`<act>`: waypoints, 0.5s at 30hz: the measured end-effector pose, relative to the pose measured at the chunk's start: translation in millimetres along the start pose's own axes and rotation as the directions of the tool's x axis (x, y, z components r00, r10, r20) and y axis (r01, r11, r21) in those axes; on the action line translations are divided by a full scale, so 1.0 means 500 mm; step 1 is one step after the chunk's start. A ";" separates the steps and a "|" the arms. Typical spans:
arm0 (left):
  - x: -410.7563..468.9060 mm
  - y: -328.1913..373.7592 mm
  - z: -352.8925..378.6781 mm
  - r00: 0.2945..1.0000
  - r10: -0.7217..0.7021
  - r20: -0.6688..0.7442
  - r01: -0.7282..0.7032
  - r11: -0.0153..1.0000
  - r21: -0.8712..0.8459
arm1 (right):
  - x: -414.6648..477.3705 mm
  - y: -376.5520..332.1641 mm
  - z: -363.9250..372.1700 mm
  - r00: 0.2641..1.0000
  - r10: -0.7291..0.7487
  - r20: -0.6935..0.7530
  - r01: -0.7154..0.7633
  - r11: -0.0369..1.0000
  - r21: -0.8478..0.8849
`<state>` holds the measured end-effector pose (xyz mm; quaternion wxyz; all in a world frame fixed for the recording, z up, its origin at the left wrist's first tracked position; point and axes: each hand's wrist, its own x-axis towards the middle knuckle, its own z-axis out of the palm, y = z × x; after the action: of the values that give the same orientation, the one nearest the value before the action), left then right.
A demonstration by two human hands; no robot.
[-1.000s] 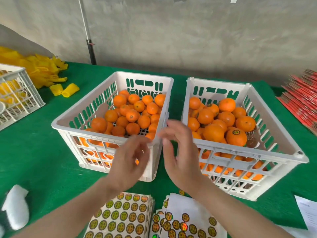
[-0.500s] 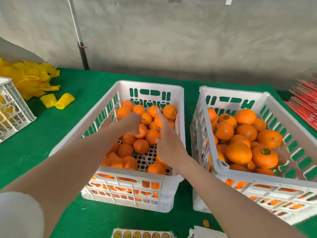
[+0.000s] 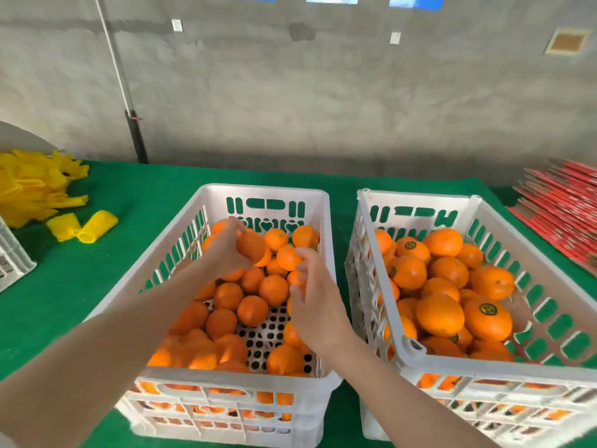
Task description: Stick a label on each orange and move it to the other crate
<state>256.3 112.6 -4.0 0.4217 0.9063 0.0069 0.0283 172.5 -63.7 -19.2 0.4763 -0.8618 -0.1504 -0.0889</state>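
Left hand (image 3: 226, 253) grips an orange (image 3: 252, 248) over the left crate (image 3: 265, 190), right hand (image 3: 315, 302) half-curled, contents unclear; a slack grip may drop the fruit.

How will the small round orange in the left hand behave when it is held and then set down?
The small round orange is probably light: the left hand wraps it alone. Being round, it may roll off the heaped fruit in the left white plastic crate. Its skin looks dry, so probably not slippery.
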 end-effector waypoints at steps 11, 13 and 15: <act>-0.226 0.112 0.014 0.852 0.506 -0.135 -0.516 0.767 -0.382 | -0.061 -0.075 -0.083 0.979 -0.137 -0.148 0.189 0.882 0.432; -0.262 0.134 0.032 0.836 0.537 -0.113 -0.535 0.751 -0.387 | -0.082 -0.088 -0.109 0.983 -0.133 -0.125 0.174 0.885 0.431; -0.288 0.150 0.042 0.834 0.544 -0.091 -0.533 0.752 -0.388 | -0.100 -0.099 -0.131 0.991 -0.048 -0.126 0.099 0.888 0.449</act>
<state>112.8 43.3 33.4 0.5708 0.7647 -0.2657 0.1369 108.0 -103.2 40.2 0.6684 -0.7139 -0.1728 -0.1170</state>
